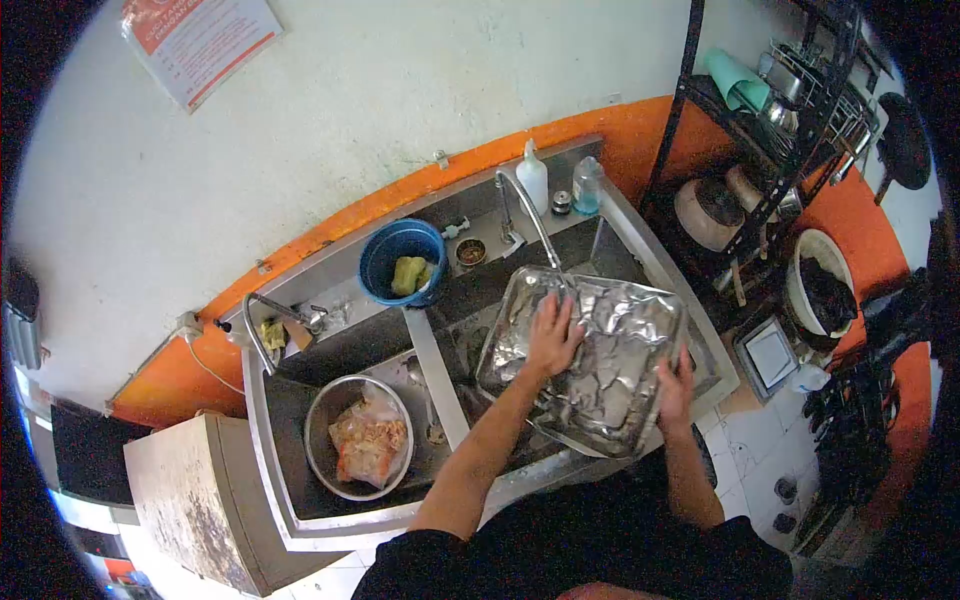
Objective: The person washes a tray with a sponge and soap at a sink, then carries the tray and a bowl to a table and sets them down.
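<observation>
A rectangular metal baking tray lined with crumpled, shiny foil is held tilted over the right sink basin. My left hand lies on the foil near the tray's far left part, fingers stretched out. At the right side, my right hand grips the tray's rim, with the thumb on the inner side. Just beyond the tray's far edge, the curved spout of a faucet points down toward it. The tray hides much of the basin below.
In the left basin stands a metal bowl with pinkish-orange food in a plastic bag. A blue bucket with a yellow-green cloth sits behind the divider. Bottles line the back ledge; a dark shelf rack rises at right.
</observation>
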The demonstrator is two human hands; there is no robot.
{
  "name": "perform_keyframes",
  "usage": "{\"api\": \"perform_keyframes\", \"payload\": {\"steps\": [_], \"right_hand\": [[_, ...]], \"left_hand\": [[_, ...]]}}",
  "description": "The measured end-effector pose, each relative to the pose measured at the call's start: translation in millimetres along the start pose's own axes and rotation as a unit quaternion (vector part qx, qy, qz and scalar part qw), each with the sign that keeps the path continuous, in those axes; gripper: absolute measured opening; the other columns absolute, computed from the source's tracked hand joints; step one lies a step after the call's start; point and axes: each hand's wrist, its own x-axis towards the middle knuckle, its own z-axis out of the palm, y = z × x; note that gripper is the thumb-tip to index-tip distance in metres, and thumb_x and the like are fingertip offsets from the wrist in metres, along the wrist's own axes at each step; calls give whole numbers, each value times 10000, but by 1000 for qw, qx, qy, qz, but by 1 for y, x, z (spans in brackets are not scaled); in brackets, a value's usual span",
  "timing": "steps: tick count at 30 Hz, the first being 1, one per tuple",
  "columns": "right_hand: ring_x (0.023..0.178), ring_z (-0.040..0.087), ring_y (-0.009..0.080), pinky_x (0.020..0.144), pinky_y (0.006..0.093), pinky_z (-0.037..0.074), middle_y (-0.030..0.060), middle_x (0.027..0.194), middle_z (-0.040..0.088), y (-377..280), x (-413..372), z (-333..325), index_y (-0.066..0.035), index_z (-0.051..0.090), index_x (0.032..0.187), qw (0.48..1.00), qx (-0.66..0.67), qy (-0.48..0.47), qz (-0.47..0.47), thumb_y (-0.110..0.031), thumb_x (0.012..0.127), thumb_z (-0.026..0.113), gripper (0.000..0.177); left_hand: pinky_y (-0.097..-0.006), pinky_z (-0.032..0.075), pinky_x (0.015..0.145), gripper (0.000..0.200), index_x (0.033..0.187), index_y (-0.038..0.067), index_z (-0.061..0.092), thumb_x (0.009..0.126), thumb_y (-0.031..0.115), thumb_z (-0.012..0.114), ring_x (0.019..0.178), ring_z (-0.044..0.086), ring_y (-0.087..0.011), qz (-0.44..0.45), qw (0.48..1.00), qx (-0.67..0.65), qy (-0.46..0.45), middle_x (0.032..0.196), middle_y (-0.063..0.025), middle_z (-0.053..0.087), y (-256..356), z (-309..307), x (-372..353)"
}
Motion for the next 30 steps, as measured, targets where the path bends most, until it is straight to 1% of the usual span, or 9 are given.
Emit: {"api": "perform_keyframes", "payload": {"steps": [2,9,13,17,20,23,27,28,30], "right_hand": [[1112,384,169,937,281,282,92,1249,389,-13,4,-21,0,269,1300,996,-29,24,83,-100,819,465,529],[1048,423,162,910,284,312,75,1202,434,-35,15,-33,-19,285,1301,998,-44,-17,43,-108,778,524,582],[1047,423,160,908,284,319,71,1206,431,-15,17,-37,-20,285,1301,996,-52,7,67,-84,802,512,552],[1064,409,150,918,278,312,71,1218,418,10,11,-8,-12,282,1296,996,28,-21,83,-149,830,526,544],[1074,405,153,930,279,302,71,1224,415,49,18,13,-21,286,1295,997,32,-9,68,-188,833,535,550],[1074,406,156,940,282,290,62,1215,426,83,33,8,-27,302,1286,998,14,2,64,-193,837,532,531],[1028,446,162,897,288,333,53,1196,452,113,52,-11,-91,339,1277,975,119,50,183,-226,828,549,514],[1063,439,224,863,338,376,70,1235,404,139,62,-31,-120,236,1327,975,82,38,204,-217,830,535,589],[1039,447,193,858,321,364,59,1194,448,153,74,-49,-134,298,1298,972,59,63,220,-236,807,567,569]], "left_hand": [[-449,80,1031,622,1332,80,213,855,461,325,1277,131,-341,-118,987,101,-39,1376,-156,195,-9,-20,-2],[-448,63,1036,733,1307,1,232,821,544,310,1279,131,-323,-95,967,238,-1,1365,-170,215,-25,-24,9],[-457,99,1026,696,1301,13,246,821,499,379,1258,131,-392,-166,984,49,41,1348,-261,163,18,-1,8],[-459,104,1024,685,1302,32,249,814,481,418,1254,107,-423,-118,992,-33,5,1344,-290,130,69,18,9],[-463,88,1026,633,1305,56,261,832,452,405,1272,96,-389,-101,995,7,-23,1374,-230,120,86,40,5],[-485,84,1019,563,1291,74,299,854,419,381,1293,74,-329,28,983,-141,-110,1397,-149,134,62,59,-9],[-397,330,932,454,1207,73,421,861,366,399,1127,412,-318,-53,895,-197,-397,1217,-159,444,63,13,-40],[-397,330,932,454,1207,73,421,861,366,399,1127,412,-318,-54,894,-195,-399,1217,-159,444,61,6,-55],[-357,406,839,402,1144,80,478,850,350,430,976,518,-320,61,913,-90,-394,1072,-162,540,57,-7,-81]]}}
